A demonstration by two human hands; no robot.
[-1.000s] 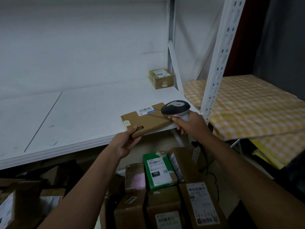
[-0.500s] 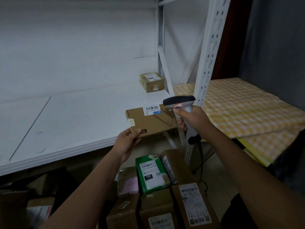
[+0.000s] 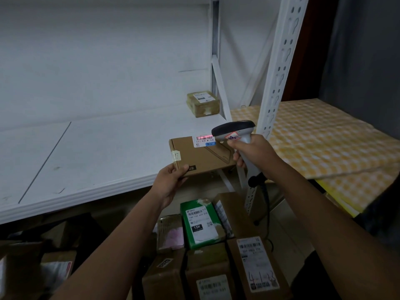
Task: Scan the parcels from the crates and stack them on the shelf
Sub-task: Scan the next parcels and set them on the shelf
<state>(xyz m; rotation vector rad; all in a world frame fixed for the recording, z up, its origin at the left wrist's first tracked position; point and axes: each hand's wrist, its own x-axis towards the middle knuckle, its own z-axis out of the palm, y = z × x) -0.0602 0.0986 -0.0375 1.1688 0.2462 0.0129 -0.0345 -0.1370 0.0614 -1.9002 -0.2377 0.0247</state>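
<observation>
One box (image 3: 203, 103) sits at the back right of the shelf (image 3: 97, 148), so stacking has barely begun. Left hand (image 3: 168, 182) clamps the near corner of a flat parcel (image 3: 199, 156), held up over the shelf's front edge. Right hand (image 3: 253, 151) is wrapped tight round the scanner (image 3: 233, 131), its red line falling across the barcode label (image 3: 204, 140), so the scan looks to be happening now. Placing this one comes next, and plenty remain: a green parcel (image 3: 201, 224) and several brown ones packed below. The white upright (image 3: 279, 68) stands just beside the scanner, and its cable (image 3: 267, 204) dangles over the parcels, a possible snag.
</observation>
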